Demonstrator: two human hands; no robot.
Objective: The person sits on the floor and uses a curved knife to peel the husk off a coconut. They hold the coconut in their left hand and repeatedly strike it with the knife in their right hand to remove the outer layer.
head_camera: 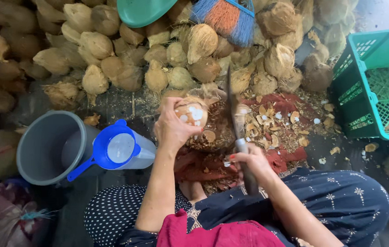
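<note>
Gripping coconut (192, 114) left hand (172, 129), knife (233, 107) beside.

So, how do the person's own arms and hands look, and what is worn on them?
Both forearms are bare, with no sleeves reaching them and no gloves, watch or bangles visible. The left hand shows no rings that I can make out. The right hand has red polish on at least one fingernail. Near the body, clothing in dark blue with small white patterns and a magenta cloth show.
</note>
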